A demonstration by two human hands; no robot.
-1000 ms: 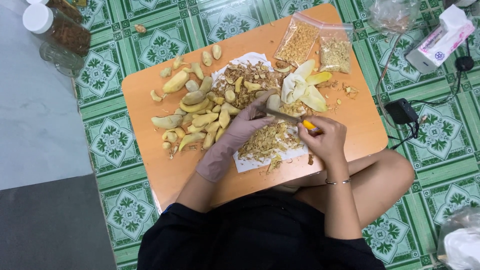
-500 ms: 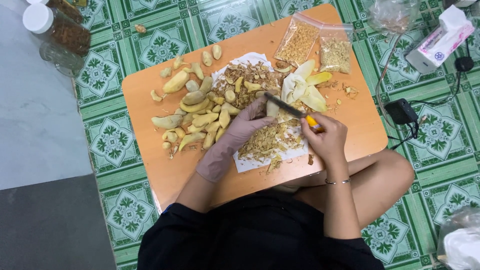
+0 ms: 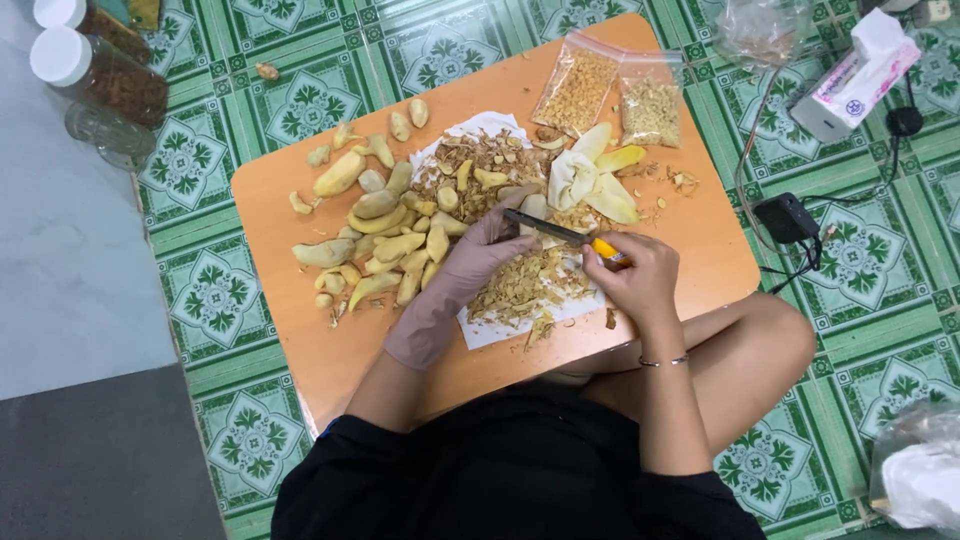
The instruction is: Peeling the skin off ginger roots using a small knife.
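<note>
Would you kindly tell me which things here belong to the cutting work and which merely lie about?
In use:
gloved left hand
bare right hand
yellow-handled knife
pale yellowish root pieces
heap of brown shavings
white paper sheet

Lying about:
two clear bags
white-lidded jars
tissue box
black charger

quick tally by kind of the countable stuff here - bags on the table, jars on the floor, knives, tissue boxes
Clear zip bags on the table: 2
White-lidded jars on the floor: 2
Knife, in the right hand: 1
Tissue box: 1
Total: 6
The gloved left hand rests on a root piece under the blade.
</note>
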